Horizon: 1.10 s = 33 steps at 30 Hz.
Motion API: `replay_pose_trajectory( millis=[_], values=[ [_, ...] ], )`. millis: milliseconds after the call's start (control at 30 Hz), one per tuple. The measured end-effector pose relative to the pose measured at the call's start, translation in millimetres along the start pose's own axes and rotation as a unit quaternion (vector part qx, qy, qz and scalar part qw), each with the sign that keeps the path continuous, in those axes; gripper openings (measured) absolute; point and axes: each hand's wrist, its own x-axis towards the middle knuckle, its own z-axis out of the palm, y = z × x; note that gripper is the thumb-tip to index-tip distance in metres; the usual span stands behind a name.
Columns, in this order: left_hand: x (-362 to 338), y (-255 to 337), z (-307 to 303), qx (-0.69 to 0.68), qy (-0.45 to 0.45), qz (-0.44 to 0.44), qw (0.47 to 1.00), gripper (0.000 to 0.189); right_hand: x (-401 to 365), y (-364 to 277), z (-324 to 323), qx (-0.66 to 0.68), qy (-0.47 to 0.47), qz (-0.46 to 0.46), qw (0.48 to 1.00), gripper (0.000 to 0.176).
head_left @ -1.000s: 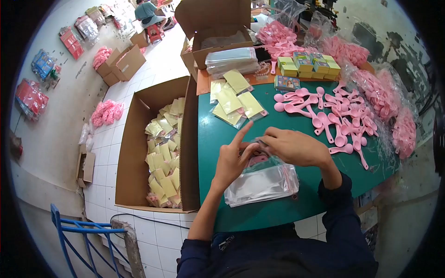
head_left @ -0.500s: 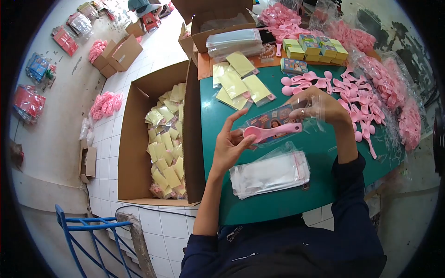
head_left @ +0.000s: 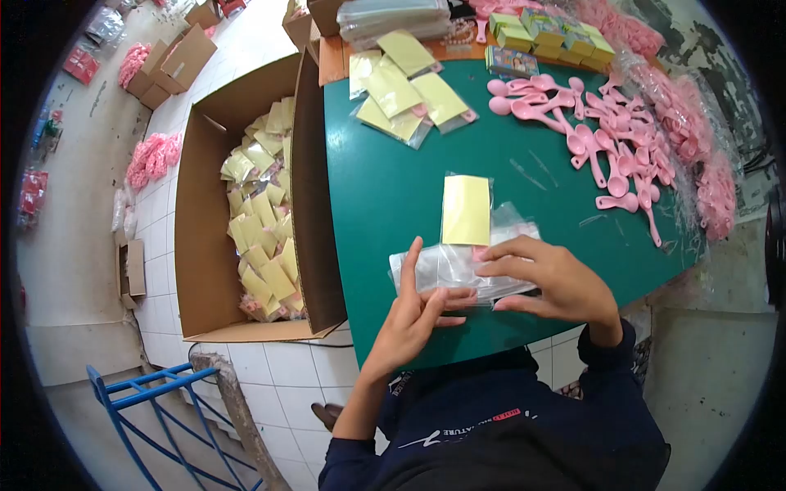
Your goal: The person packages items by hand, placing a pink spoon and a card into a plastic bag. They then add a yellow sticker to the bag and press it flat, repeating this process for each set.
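Observation:
A clear packet with a yellow card lies on the green table, its lower end over a stack of clear plastic bags. My left hand is at the near edge of the stack, fingers spread. My right hand touches the packet's lower end and the bags, fingers apart and curved. Several pink spoons lie loose to the right. Finished-looking packets with yellow cards rest in a group at the back left of the table.
Left of the table, a large cardboard box holds many yellow-card packets. Small yellow boxes and bagged spoons line the table's far and right sides. A blue metal frame stands at the lower left.
The packet has left my hands and lies yellow side up on the bags. Both hands have come down toward the near edge. The view has shifted.

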Motion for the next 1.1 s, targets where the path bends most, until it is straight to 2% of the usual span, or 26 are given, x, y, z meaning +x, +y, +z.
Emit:
replay_pose_trajectory(
  millis=[100, 133, 267, 333, 467, 600, 700, 733, 800, 833, 867, 900, 933, 967, 1000, 1033, 1067, 1100],
  values=[
    [-11.2, -10.2, 4.4, 0.019, 0.008, 0.008, 1.000, 0.062, -9.1, -10.6, 19.0, -0.016, -0.030, 0.072, 0.997, 0.030],
    [-11.7, -11.8, 6.3, 0.028, 0.020, 0.012, 0.999, 0.062, -7.4, -11.3, 27.9, -0.019, 0.006, 0.058, 0.998, 0.025],
    [-9.6, -12.4, 9.1, 0.107, 0.008, 0.056, 0.993, 0.061, 1.7, -12.6, 49.9, 0.010, 0.055, 0.051, 0.997, 0.023],
    [-13.1, -10.1, 9.6, 0.161, -0.013, 0.076, 0.984, 0.062, 1.7, -8.5, 53.4, 0.038, 0.042, 0.052, 0.997, 0.023],
    [-17.8, -10.1, 12.6, 0.266, 0.022, 0.100, 0.959, 0.067, 0.9, -10.5, 43.7, 0.053, -0.036, 0.072, 0.995, 0.020],
    [-8.2, -13.2, 18.4, 0.240, 0.056, 0.095, 0.964, 0.068, -4.3, -10.6, 47.4, -0.003, -0.049, -0.064, 0.997, 0.019],
    [-2.4, -17.3, 24.5, 0.150, 0.085, 0.074, 0.982, 0.065, -10.4, -13.3, 43.5, -0.005, -0.073, -0.112, 0.991, 0.019],
    [-4.6, -13.6, 30.0, 0.154, 0.103, 0.057, 0.981, 0.064, -13.8, -5.5, 34.0, 0.013, -0.087, -0.135, 0.987, 0.017],
    [-1.7, -9.3, 32.4, 0.142, 0.137, 0.046, 0.979, 0.056, -20.3, 0.9, 3.1, 0.176, -0.175, -0.153, 0.957, 0.017],
    [-0.5, -8.9, 30.9, 0.095, 0.113, 0.045, 0.988, 0.053, -23.3, 6.4, -17.0, 0.256, -0.218, -0.164, 0.927, 0.017],
    [-1.0, -8.8, 29.2, 0.047, 0.089, 0.042, 0.994, 0.050, -29.7, 24.4, -46.2, 0.264, -0.211, -0.205, 0.919, 0.016],
    [-4.3, -9.4, 28.1, -0.003, 0.068, 0.038, 0.997, 0.047, -52.0, 49.4, -82.3, 0.231, -0.106, -0.181, 0.950, 0.017],
    [-6.5, -7.1, 25.8, 0.002, 0.034, 0.025, 0.999, 0.038, -90.4, 73.0, -101.0, 0.348, 0.062, 0.025, 0.935, 0.018],
    [-9.2, -9.5, 23.5, 0.009, 0.020, 0.018, 1.000, 0.036, -93.3, 95.8, -126.6, 0.067, 0.216, 0.105, 0.968, 0.017],
    [-10.0, -13.8, 20.5, 0.014, 0.005, 0.013, 1.000, 0.034, -105.2, 112.8, -139.9, -0.119, 0.275, 0.170, 0.939, 0.020],
    [-8.8, -15.3, 18.7, 0.019, -0.009, 0.013, 1.000, 0.033, -116.8, 129.4, -153.1, -0.284, 0.315, 0.257, 0.869, 0.024],
    [-10.4, -15.8, 19.7, 0.021, 0.004, 0.015, 1.000, 0.032, -144.1, 148.7, -150.7, -0.343, 0.277, 0.339, 0.831, 0.032],
    [-9.5, -15.7, 20.7, 0.032, 0.008, 0.013, 0.999, 0.032, -123.5, 120.7, -128.0, -0.343, 0.312, 0.282, 0.840, 0.039]
  ],
)
